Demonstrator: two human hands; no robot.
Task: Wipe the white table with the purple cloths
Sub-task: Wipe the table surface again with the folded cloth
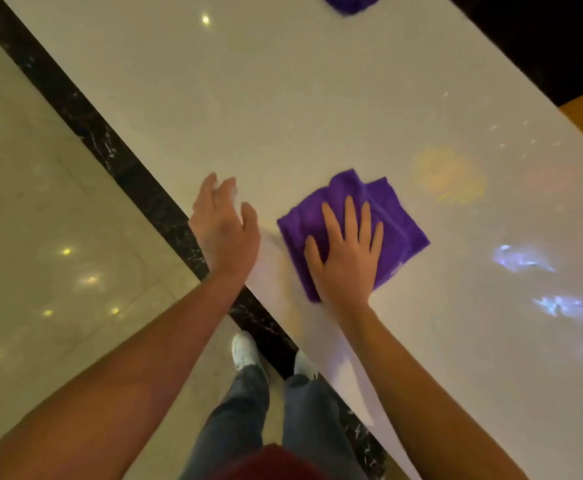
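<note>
A folded purple cloth lies flat on the white table, near its left edge. My right hand presses palm-down on the cloth's near half, fingers spread. My left hand hovers over the table's left edge beside the cloth, fingers apart and holding nothing, a little blurred. A second purple cloth lies at the table's far end, cut off by the top of the view.
A dark marble strip in the floor runs along the table's left edge, with pale glossy floor beyond it. My legs and white shoes stand at the near edge. Coloured light reflections speckle the table's right side.
</note>
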